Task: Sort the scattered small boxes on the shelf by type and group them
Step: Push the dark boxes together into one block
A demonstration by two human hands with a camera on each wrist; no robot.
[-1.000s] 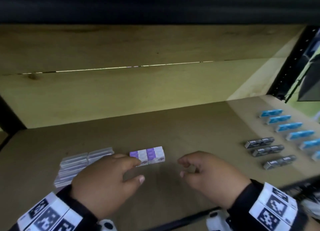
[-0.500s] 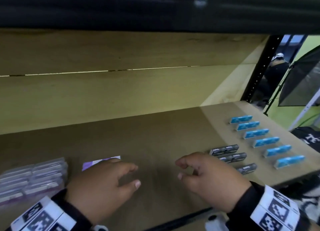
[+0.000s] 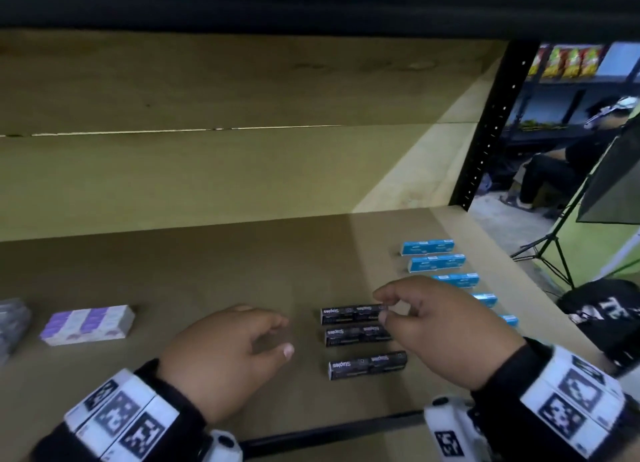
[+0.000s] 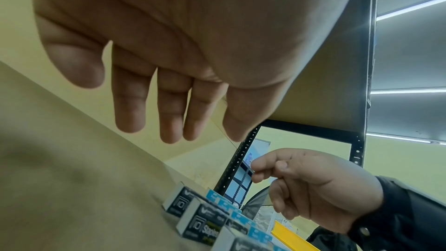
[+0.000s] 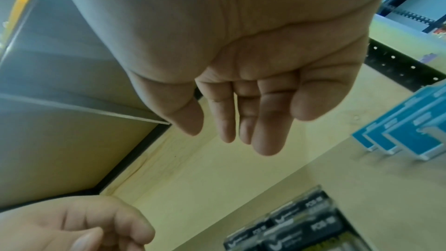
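Observation:
Three black staples boxes (image 3: 356, 333) lie in a column on the brown shelf (image 3: 207, 271). My right hand (image 3: 380, 305) hovers over their right ends, fingers loosely curled, holding nothing; the right wrist view shows its relaxed fingers (image 5: 241, 121) above the black boxes (image 5: 301, 226). My left hand (image 3: 285, 335) hangs relaxed and empty just left of them. A row of blue boxes (image 3: 427, 247) runs along the right side, partly hidden behind my right hand. A block of purple-and-white boxes (image 3: 88, 324) sits at the left, with grey boxes (image 3: 10, 319) at the frame's edge.
A black perforated upright (image 3: 485, 132) marks the shelf's right end and a black rail (image 3: 329, 434) its front edge. The board above hangs low. Beyond the shelf at right are a seated person (image 3: 561, 163), a light stand (image 3: 554, 250) and a dark bag (image 3: 606, 312).
The view has swung right. Both hands moved right, away from the purple-and-white boxes and over to the black boxes. The left hand no longer touches the purple boxes.

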